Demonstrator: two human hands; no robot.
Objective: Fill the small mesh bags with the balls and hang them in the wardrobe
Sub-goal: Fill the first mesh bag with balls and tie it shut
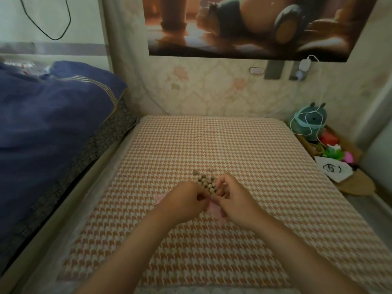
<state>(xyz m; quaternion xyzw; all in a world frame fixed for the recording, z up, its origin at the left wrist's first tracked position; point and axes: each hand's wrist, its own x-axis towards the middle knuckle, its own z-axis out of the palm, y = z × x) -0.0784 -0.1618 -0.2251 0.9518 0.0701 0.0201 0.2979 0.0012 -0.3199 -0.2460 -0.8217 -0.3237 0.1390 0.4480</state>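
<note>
A heap of small tan wooden balls (205, 181) lies on the orange-and-white houndstooth cloth (212, 145), just beyond my hands. A pale pink mesh bag (214, 209) lies flat on the cloth beneath and between my hands; another bit of pink (158, 198) shows left of my left hand. My left hand (186, 200) pinches the bag's edge with curled fingers. My right hand (233, 198) has its fingers curled at the bag's edge beside the balls; what it pinches is partly hidden.
A dark blue quilt (53, 107) is piled on the bed at the left. At the right edge sit a teal plush toy (311, 122) wrapped in white cable, colourful toys (335, 151) and a white pouch (331, 168). A poster (254, 24) hangs on the wall ahead.
</note>
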